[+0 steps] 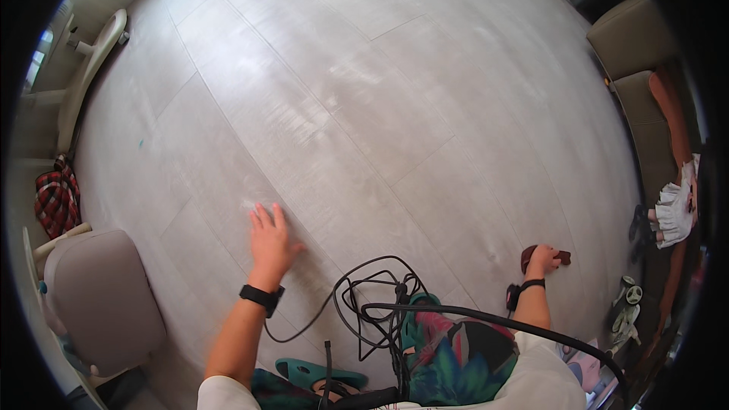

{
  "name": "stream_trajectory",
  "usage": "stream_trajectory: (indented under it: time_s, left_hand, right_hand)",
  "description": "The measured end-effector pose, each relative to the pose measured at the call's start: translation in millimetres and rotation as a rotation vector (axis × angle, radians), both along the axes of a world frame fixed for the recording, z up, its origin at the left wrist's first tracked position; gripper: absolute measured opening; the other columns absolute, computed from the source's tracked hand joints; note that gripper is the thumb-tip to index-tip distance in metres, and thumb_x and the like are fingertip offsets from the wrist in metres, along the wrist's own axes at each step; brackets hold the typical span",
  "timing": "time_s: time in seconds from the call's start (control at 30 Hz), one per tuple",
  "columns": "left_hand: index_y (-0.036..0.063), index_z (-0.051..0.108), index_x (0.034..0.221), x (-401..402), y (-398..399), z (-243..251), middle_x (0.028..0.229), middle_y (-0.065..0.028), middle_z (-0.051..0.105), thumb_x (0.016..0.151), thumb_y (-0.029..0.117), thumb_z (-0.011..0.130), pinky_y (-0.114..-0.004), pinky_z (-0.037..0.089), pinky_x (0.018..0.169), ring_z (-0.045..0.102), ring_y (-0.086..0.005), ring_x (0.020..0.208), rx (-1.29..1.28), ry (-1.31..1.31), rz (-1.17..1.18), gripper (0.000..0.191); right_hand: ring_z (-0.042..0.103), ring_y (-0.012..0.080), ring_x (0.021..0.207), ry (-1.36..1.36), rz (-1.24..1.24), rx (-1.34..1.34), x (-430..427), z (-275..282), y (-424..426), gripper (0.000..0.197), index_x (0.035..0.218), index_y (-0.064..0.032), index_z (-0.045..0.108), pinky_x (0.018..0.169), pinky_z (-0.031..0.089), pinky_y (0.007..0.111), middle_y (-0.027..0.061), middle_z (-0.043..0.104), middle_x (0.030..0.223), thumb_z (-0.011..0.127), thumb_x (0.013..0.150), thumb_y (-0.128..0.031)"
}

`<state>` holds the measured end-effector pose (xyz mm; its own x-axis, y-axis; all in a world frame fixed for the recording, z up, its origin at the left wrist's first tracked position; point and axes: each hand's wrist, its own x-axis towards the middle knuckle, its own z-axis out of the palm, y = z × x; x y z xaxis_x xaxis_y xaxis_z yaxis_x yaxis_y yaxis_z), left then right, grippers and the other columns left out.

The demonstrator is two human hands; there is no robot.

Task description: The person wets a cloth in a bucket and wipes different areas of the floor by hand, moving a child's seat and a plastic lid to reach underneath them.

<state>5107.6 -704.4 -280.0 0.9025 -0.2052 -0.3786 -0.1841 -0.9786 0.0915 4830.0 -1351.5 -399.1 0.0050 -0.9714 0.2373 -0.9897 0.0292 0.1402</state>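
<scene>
My right hand presses down on a dark red cloth lying on the pale wood-plank floor, at the lower right. Its fingers curl over the middle of the cloth, and both ends stick out beside them. My left hand is stretched forward over the planks at lower left, fingers apart and nothing in it. Whether its palm touches the floor is hard to tell. Black bands circle both wrists. A tangle of black cables hangs between my arms in front of my knees.
At left stand a chair with a greyish-brown seat and a red plaid cloth. A brown sofa lines the right side, where a figure in a white ruffled skirt appears. Near it is a pale green wheeled object. A green sandal is below me.
</scene>
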Motion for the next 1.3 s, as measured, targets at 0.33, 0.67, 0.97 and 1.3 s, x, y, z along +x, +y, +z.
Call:
stream_trajectory:
  time_s: [0.33,0.67,0.97,1.3]
  left_hand:
    - [-0.0163,0.033,0.137,-25.1,-33.3,2.0,0.139,-0.0472,0.031,0.053,0.026,0.093,-0.057,0.031,0.112,0.032,-0.0597,0.133,0.052,0.134,0.022,0.112]
    - [-0.0057,0.037,0.142,-77.9,-59.6,-4.4,0.147,-0.0344,0.033,0.069,0.016,0.079,-0.057,0.043,0.103,0.034,-0.0529,0.136,0.040,0.004,0.201,0.087]
    - [0.0255,0.064,0.125,-216.6,52.5,125.0,0.104,-0.0104,0.070,0.082,0.033,0.074,-0.047,0.053,0.080,0.066,-0.0329,0.098,0.075,0.670,0.456,0.044]
    - [0.0130,0.063,0.125,-535.1,270.9,98.1,0.122,-0.0186,0.065,0.079,0.031,0.076,-0.046,0.049,0.095,0.060,-0.0354,0.115,0.191,0.170,1.183,0.051]
  right_hand:
    - [0.039,0.0404,0.134,-0.344,1.054,0.084,342.2,4.3,74.5,0.044,0.139,-0.0073,0.048,0.110,0.035,0.047,0.0207,0.036,0.150,0.047,0.099,-0.026]
    - [0.039,0.0334,0.137,-0.424,2.388,0.612,428.9,68.2,498.4,0.040,0.131,-0.0030,0.056,0.113,0.035,0.041,0.0124,0.044,0.147,0.052,0.092,-0.011]
    - [0.038,0.0308,0.139,-0.108,2.898,0.730,396.8,99.9,442.2,0.042,0.134,-0.0065,0.054,0.113,0.036,0.041,0.0128,0.043,0.148,0.050,0.093,-0.010]
    - [0.032,0.0429,0.139,-0.286,2.011,0.257,406.6,14.7,342.2,0.048,0.142,-0.0015,0.043,0.116,0.027,0.047,0.0281,0.035,0.150,0.044,0.101,-0.026]
